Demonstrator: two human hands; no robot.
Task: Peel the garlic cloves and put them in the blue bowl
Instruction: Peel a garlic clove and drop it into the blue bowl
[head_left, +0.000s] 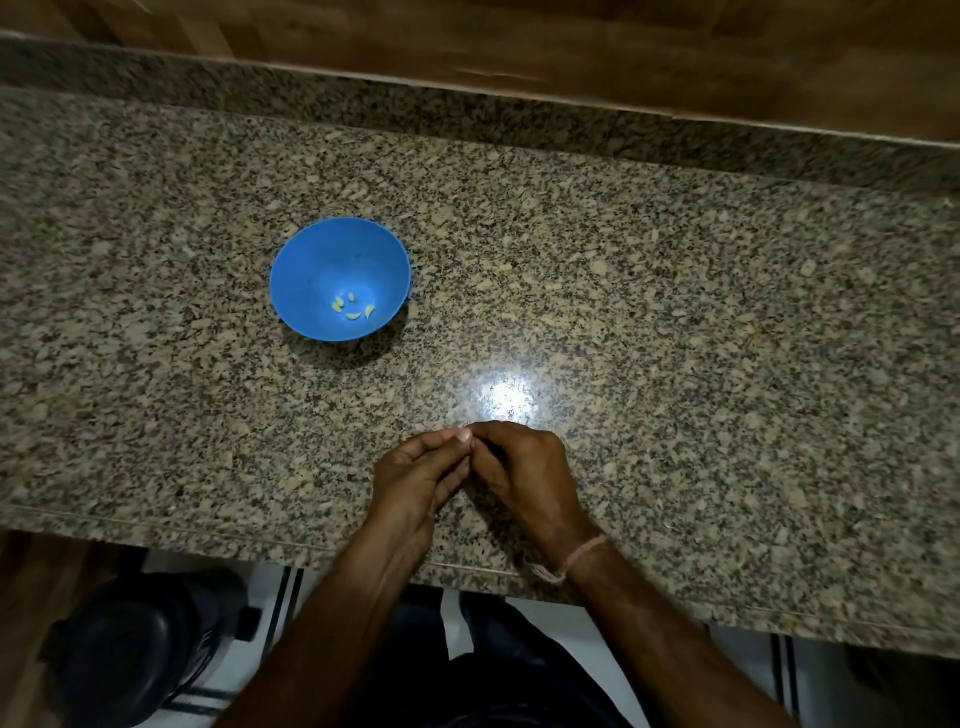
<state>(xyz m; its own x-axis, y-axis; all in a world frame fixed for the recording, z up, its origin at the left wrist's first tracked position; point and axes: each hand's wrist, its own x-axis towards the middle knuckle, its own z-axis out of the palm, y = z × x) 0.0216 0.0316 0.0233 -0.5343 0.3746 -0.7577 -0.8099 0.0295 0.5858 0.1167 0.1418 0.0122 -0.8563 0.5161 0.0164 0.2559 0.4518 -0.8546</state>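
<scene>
— Progress on the garlic?

— Partly done, by the look of it. Counted about four peeled garlic cloves (353, 307) at the bottom of the blue bowl (318, 259), pale, bare of skin, bunched toward the near side.

— And the bowl itself?

— Found upright on the granite counter (675, 312), off to the left and well apart from the hands.

— Hands busy?

— Found together near the counter's front edge: left hand (415, 470) and right hand (524, 467) joined fingertip to fingertip (456, 442), fingers curled inward, thumbs close. Looked like a peeling pinch, yet could not tell of anything actually held there; too small, and hidden by the fingers.

— Any stock left to peel?

— Spotted no whole bulb, no loose unpeeled cloves and no shed skins on the counter. Hard to rule out against such speckled stone, mind, with nothing to be seen inside the curled fingers.

— Left to do, then?

— Judged one more clove possibly under way, then a reach up and left to drop it among the others. Beyond that, no telling the number still owed.

— Anything else worth noting?

— Only a pale thread band (584, 551) tied round the right wrist, and wood panelling (571, 47) behind the counter.
</scene>
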